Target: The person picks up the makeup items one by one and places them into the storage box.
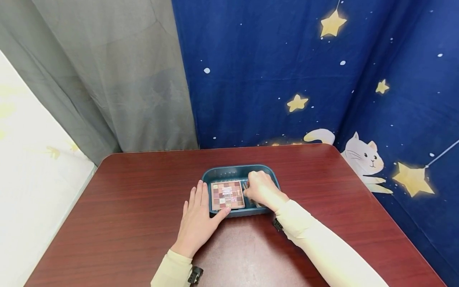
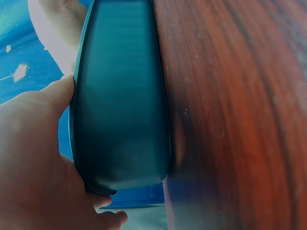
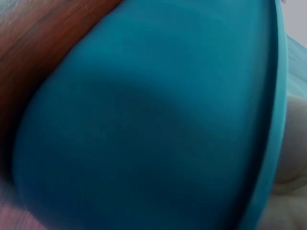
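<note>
A dark teal plastic tray (image 1: 229,170) with raised walls stands on the table. In its left part lies a square eyeshadow palette (image 1: 227,195) with many brown and pink pans. My left hand (image 1: 196,219) rests against the tray's left end, fingers straight, the thumb over the front rim by the palette. In the left wrist view that thumb (image 2: 60,93) touches the rim. My right hand (image 1: 261,189) reaches into the tray's right part with curled fingers. It seems to pinch a small slim item (image 1: 246,185), mostly hidden; other small pieces below the hand are too covered to identify.
The reddish-brown wooden table (image 1: 150,175) surrounds the tray on all sides. Behind the table hang a grey curtain (image 1: 118,79) and a blue curtain (image 1: 258,79) with stars and a white cat. A white surface is at the left.
</note>
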The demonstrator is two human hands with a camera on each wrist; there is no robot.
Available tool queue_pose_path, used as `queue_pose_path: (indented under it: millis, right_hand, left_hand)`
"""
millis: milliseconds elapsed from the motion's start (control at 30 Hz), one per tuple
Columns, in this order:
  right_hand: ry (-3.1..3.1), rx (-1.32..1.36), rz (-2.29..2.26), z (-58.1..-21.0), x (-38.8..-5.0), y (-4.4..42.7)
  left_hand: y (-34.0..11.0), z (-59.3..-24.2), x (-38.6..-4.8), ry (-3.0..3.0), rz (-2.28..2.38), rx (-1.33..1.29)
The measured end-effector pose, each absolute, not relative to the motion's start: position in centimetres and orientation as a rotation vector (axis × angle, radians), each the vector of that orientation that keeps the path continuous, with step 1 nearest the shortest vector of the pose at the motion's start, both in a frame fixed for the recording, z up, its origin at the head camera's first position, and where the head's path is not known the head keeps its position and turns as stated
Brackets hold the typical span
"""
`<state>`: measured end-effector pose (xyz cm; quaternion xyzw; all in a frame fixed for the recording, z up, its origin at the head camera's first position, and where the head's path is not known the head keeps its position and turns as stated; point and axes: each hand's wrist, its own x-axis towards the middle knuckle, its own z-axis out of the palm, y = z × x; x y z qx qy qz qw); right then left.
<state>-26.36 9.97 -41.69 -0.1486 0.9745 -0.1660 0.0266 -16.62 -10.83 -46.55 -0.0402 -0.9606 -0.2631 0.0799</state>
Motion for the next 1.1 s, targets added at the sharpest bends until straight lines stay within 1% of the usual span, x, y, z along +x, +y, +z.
queue_pose_path:
  millis: [467, 767, 1100]
  right_hand:
    - [3.076, -0.515, -0.44, -42.26, -26.1, 9.32]
    - [3.097, -0.481, -0.416, -42.5, -26.01, 9.63]
    - [3.137, -0.48, -0.501, -42.48, -25.41, 9.55]
  left_hand:
    - [-10.67, -46.37, -16.44, -2.877, -0.777, -0.132]
    - [-10.46, -46.21, -16.44, -2.886, -0.783, -0.153]
    - [-10.51, -45.99, -16.46, -2.883, -0.814, -0.143]
